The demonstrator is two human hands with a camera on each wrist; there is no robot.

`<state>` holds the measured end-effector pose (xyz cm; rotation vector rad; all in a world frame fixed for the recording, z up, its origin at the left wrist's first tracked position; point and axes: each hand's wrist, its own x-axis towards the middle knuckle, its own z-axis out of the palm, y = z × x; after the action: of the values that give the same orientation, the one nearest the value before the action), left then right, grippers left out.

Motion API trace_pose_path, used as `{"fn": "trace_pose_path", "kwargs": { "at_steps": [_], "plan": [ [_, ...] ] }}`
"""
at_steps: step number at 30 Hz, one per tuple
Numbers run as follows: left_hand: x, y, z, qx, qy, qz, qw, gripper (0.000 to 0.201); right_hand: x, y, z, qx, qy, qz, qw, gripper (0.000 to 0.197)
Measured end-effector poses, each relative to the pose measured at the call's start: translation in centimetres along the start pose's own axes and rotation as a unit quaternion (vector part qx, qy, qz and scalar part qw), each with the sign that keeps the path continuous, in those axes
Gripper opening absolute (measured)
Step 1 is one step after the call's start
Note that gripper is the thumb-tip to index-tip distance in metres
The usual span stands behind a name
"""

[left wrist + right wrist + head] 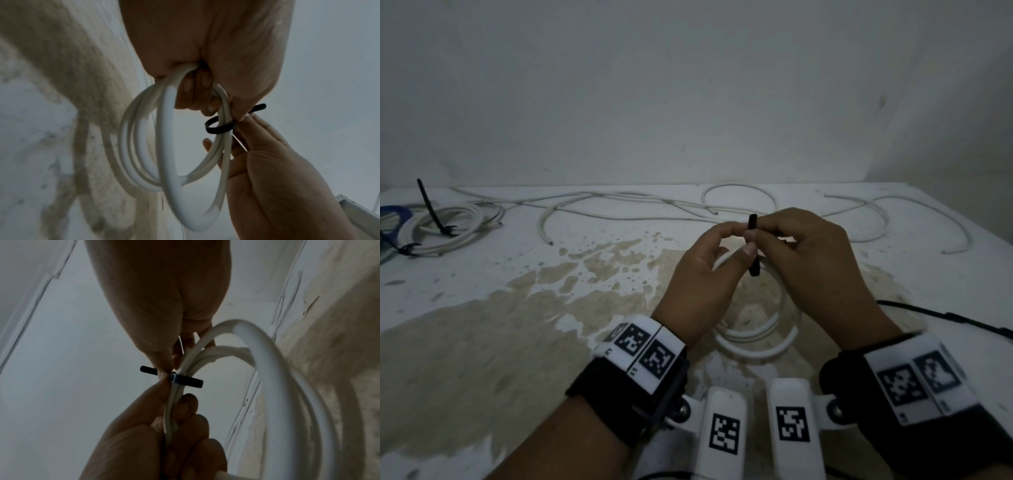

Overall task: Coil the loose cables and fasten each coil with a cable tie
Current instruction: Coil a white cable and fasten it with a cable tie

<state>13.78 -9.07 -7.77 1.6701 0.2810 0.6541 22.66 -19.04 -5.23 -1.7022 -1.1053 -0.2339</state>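
Note:
Over the middle of the table I hold a white cable coil (pixel 756 337) with both hands. My left hand (pixel 741 240) has its fingers curled round the bunched strands of the coil (pixel 170 146), thumb tip beside the tie. A black cable tie (pixel 753 246) is looped round those strands (pixel 218 128). My right hand (pixel 763 236) pinches the tie's tail next to its head (pixel 185 380). In the right wrist view the right hand (pixel 170 366) comes from the top and the left hand (pixel 176 405) grips the coil (pixel 287 369) from below.
Loose white cables (pixel 619 202) sprawl along the back of the stained white table (pixel 517 308) against the wall. Tied white coils (pixel 448 226) and a blue coil (pixel 393 216) lie far left. Black cable ties (pixel 945 317) lie at the right.

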Motion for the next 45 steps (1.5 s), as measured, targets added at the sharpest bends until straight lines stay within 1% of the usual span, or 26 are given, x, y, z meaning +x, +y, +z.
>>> {"fn": "trace_pose_path", "kwargs": {
  "at_steps": [4,8,9,10,11,13,14,16,18,20,21,24,26,28,30,31,33,34,35,37,39,41,42,45],
  "plan": [
    [0.0,0.1,0.0,-0.024,0.011,0.003,1.0,0.01,0.2,0.4,0.0,-0.022,-0.005,-0.03,0.999,0.019],
    [0.1,0.1,-0.2,-0.033,0.006,-0.026,0.999,0.01,0.6,-0.7,-1.0,-0.004,0.077,-0.075,0.994,0.009],
    [0.1,0.2,-0.2,-0.041,0.002,-0.03,0.999,0.01,0.6,-1.0,-1.2,0.001,0.087,-0.074,0.993,0.007],
    [0.1,0.2,-0.1,-0.045,-0.002,-0.034,0.998,0.009,0.5,-1.1,-1.3,0.012,0.088,-0.059,0.994,0.007],
    [0.0,0.3,0.0,-0.048,-0.006,-0.04,0.998,0.009,0.4,-1.1,-1.2,0.032,0.073,-0.027,0.996,0.01],
    [-0.1,0.2,0.1,-0.051,-0.015,-0.051,0.997,0.007,0.3,-1.2,-1.1,0.082,0.013,0.045,0.996,0.015],
    [-0.1,0.1,0.0,-0.057,-0.018,-0.057,0.997,0.008,0.3,-1.3,-1.0,0.095,-0.016,0.066,0.993,0.014],
    [0.1,-0.1,-0.3,-0.073,-0.022,-0.071,0.995,0.014,0.2,-1.1,-0.9,0.098,-0.067,0.082,0.99,0.005],
    [0.1,-0.2,-0.3,-0.099,-0.03,-0.087,0.991,0.015,0.1,-0.6,-0.7,0.055,-0.088,0.064,0.993,0.01],
    [0.0,0.0,-0.2,-0.155,-0.04,-0.108,0.981,0.006,0.1,0.1,-0.7,-0.018,-0.056,0.025,0.998,0.015],
    [0.0,0.0,-0.2,-0.174,-0.042,-0.109,0.978,0.007,0.2,0.4,-0.7,-0.041,-0.031,0.006,0.999,0.015],
    [0.1,-0.4,-0.1,-0.162,-0.017,-0.095,0.982,0.016,0.2,1.0,-0.6,-0.053,0.018,-0.038,0.998,0.008],
    [0.1,-0.6,0.0,-0.144,0.011,-0.09,0.985,0.02,0.1,1.3,-0.1,-0.056,0.037,-0.06,0.996,0.008],
    [0.1,-0.6,-0.1,-0.117,0.041,-0.088,0.988,0.028,-0.1,1.4,0.6,-0.064,0.039,-0.072,0.995,0.011],
    [0.2,-0.5,-0.4,-0.119,0.052,-0.106,0.986,0.034,-0.1,1.6,1.1,-0.081,0.038,-0.08,0.993,0.011],
    [0.3,-0.5,-0.5,-0.148,0.047,-0.127,0.98,0.035,-0.1,1.8,1.3,-0.09,0.041,-0.084,0.991,0.011],
    [0.3,-0.2,-0.6,-0.235,0.024,-0.177,0.955,0.035,-0.1,1.9,1.3,-0.103,0.048,-0.088,0.99,0.011],
    [0.3,-0.1,-0.7,-0.265,0.013,-0.189,0.945,0.035,-0.1,2.0,1.3,-0.105,0.05,-0.086,0.989,0.011],
    [0.3,-0.1,-0.7,-0.271,0.003,-0.189,0.944,0.034,-0.1,2.1,1.2,-0.104,0.051,-0.084,0.99,0.012],
    [0.2,-0.2,-0.7,-0.221,-0.01,-0.165,0.961,0.03,-0.1,2.2,1.2,-0.099,0.051,-0.078,0.991,0.012],
    [0.2,-0.3,-0.8,-0.117,-0.009,-0.135,0.984,0.027,-0.1,2.2,1.3,-0.091,0.042,-0.072,0.992,0.012],
    [0.3,-0.4,-0.9,-0.037,0.001,-0.111,0.993,0.026,-0.1,2.3,1.5,-0.084,0.032,-0.066,0.994,0.012],
    [0.4,-0.4,-0.9,-0.022,0.005,-0.107,0.994,0.025,-0.1,2.3,1.5,-0.082,0.029,-0.065,0.994,0.012],
    [0.3,-0.1,-0.9,-0.03,-0.001,-0.102,0.994,0.018,-0.2,2.4,1.5,-0.084,0.033,-0.056,0.994,0.012]
  ]
}}
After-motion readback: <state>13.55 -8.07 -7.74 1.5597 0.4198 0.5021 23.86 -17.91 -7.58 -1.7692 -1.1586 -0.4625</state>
